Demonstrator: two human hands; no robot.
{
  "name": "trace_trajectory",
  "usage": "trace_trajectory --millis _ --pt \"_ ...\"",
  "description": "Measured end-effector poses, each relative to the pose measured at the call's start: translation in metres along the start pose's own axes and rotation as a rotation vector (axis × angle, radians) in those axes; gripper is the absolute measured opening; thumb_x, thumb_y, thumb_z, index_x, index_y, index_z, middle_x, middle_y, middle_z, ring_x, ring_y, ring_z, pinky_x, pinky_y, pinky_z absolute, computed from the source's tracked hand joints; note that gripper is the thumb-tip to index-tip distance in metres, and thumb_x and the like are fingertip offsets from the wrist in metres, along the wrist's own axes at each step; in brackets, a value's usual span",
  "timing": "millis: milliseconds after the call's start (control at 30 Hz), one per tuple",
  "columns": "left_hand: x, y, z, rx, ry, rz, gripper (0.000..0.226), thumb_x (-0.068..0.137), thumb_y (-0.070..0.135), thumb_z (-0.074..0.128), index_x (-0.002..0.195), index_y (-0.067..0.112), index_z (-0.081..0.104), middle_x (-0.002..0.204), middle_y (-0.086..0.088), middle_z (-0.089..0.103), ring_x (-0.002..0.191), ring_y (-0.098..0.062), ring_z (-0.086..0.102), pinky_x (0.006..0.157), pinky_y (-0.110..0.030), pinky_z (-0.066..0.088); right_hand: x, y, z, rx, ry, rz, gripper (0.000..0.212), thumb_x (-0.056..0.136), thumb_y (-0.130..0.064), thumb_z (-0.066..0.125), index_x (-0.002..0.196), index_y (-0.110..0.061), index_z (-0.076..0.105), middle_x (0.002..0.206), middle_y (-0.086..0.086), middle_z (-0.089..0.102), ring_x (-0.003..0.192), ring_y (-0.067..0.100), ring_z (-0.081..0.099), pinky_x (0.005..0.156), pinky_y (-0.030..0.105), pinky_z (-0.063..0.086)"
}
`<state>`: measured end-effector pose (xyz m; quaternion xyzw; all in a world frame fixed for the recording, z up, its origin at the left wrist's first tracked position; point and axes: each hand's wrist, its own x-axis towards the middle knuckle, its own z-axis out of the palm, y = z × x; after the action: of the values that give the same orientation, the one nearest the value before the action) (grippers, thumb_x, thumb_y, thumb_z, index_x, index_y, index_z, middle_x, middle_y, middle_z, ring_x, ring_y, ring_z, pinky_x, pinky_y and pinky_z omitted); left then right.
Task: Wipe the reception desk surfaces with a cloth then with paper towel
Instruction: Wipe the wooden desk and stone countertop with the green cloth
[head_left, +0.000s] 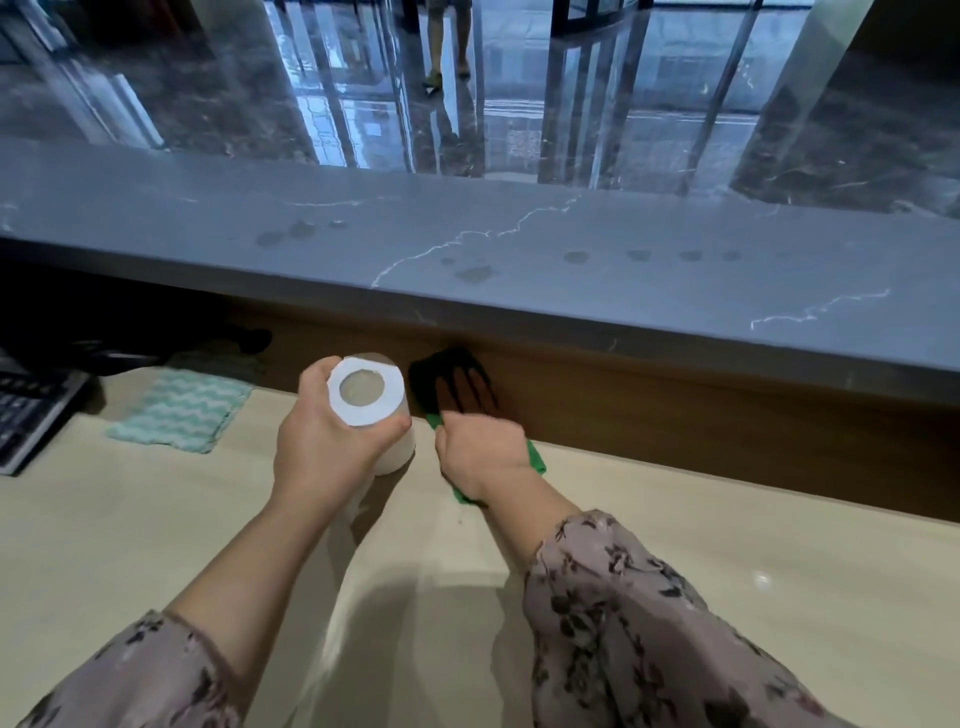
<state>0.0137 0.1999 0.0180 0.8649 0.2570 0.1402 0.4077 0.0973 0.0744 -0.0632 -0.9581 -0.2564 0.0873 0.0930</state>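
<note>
My left hand (322, 447) grips a white paper towel roll (396, 387) from the side, upright, its lower end at the beige desk surface (727, 545). Just right of it, my right hand (480, 449) presses flat on a green cloth (535, 460) at the back of the desk, where it meets the brown wood panel (675, 415). Most of the cloth is hidden under my hand; my spread fingers are mirrored in the panel. Above the panel runs the grey marble counter top (571, 228), with damp finger-shaped marks (472, 274).
A teal-and-white patterned cloth (182, 410) lies flat on the desk to the left. A black keyboard (26, 415) sits at the far left edge. Beyond the counter is a glossy dark lobby floor, where a person's legs (447, 41) stand far off.
</note>
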Motion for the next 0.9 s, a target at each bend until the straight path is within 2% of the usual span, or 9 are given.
trace_trajectory --millis 133,267,333,400,467,533,633,733,900 --pt "-0.005 0.011 0.011 -0.025 -0.038 0.008 0.078 0.068 0.034 0.083 0.132 0.026 0.039 0.107 0.01 0.05 0.098 -0.014 0.047 0.079 -0.027 0.037 -0.001 0.044 -0.006 -0.074 0.027 0.062 0.064 0.095 -0.031 0.036 0.153 -0.016 0.014 0.16 0.008 0.011 0.148 0.024 0.007 0.119 0.042 0.01" --pt "-0.011 0.022 0.019 -0.037 -0.075 0.001 0.08 0.067 0.035 0.083 0.133 0.025 0.038 0.107 0.009 0.051 0.098 -0.015 0.048 0.079 -0.028 0.039 -0.05 0.097 -0.01 -0.067 0.202 0.207 0.063 0.083 -0.029 0.038 0.142 -0.006 0.044 0.147 0.016 0.042 0.137 0.032 0.038 0.113 0.042 0.029" --pt "-0.014 0.026 0.023 -0.034 -0.097 -0.001 0.082 0.068 0.035 0.083 0.135 0.024 0.037 0.108 0.009 0.049 0.099 -0.015 0.047 0.08 -0.028 0.039 -0.08 0.129 -0.012 -0.062 0.265 0.338 0.064 0.083 -0.032 0.032 0.141 -0.007 0.046 0.145 0.015 0.044 0.137 0.03 0.039 0.111 0.04 0.029" --pt "-0.017 0.031 0.027 -0.032 -0.12 0.004 0.084 0.068 0.035 0.084 0.136 0.023 0.036 0.109 0.009 0.048 0.1 -0.015 0.046 0.08 -0.029 0.039 -0.112 0.163 -0.018 -0.06 0.249 0.476 0.067 0.086 -0.034 0.028 0.146 -0.007 0.036 0.152 0.014 0.035 0.142 0.029 0.029 0.114 0.039 0.021" --pt "-0.021 0.036 0.032 -0.038 -0.14 0.012 0.085 0.067 0.035 0.084 0.136 0.022 0.036 0.111 0.007 0.049 0.1 -0.017 0.047 0.08 -0.03 0.041 -0.142 0.198 -0.024 -0.097 0.204 0.635 0.063 0.091 -0.034 0.026 0.148 -0.007 0.032 0.154 0.015 0.031 0.142 0.03 0.027 0.114 0.039 0.023" --pt "-0.024 0.039 0.037 -0.043 -0.153 0.018 0.083 0.067 0.036 0.084 0.135 0.022 0.036 0.109 0.007 0.049 0.099 -0.017 0.047 0.079 -0.03 0.041 -0.164 0.221 -0.033 -0.153 0.113 0.793 0.057 0.095 -0.037 0.022 0.139 -0.009 0.047 0.145 0.016 0.043 0.131 0.032 0.042 0.109 0.04 0.035" --pt "-0.03 0.042 0.045 -0.047 -0.183 0.016 0.084 0.068 0.036 0.083 0.136 0.021 0.035 0.107 0.008 0.048 0.102 -0.019 0.049 0.081 -0.031 0.043 -0.177 0.222 -0.04 -0.206 0.078 0.839 0.055 0.098 -0.035 0.021 0.121 -0.005 0.062 0.129 0.021 0.057 0.113 0.036 0.054 0.1 0.04 0.041" --pt "-0.033 0.041 0.048 -0.075 -0.225 -0.002 0.09 0.071 0.035 0.081 0.143 0.021 0.028 0.115 0.006 0.049 0.112 -0.022 0.05 0.086 -0.03 0.041 -0.173 0.198 -0.038 -0.202 0.113 0.871 0.057 0.097 -0.033 0.018 0.131 -0.002 0.052 0.133 0.023 0.052 0.118 0.037 0.048 0.103 0.04 0.034" --pt "-0.04 0.039 0.037 -0.073 -0.298 0.013 0.114 0.068 0.042 0.082 0.152 0.022 0.008 0.149 0.002 0.037 0.135 -0.023 0.037 0.104 -0.036 0.036 -0.169 0.118 -0.009 -0.063 0.225 0.814 0.058 0.097 -0.027 0.027 0.149 -0.001 0.022 0.153 0.023 0.024 0.141 0.039 0.02 0.114 0.045 0.022"
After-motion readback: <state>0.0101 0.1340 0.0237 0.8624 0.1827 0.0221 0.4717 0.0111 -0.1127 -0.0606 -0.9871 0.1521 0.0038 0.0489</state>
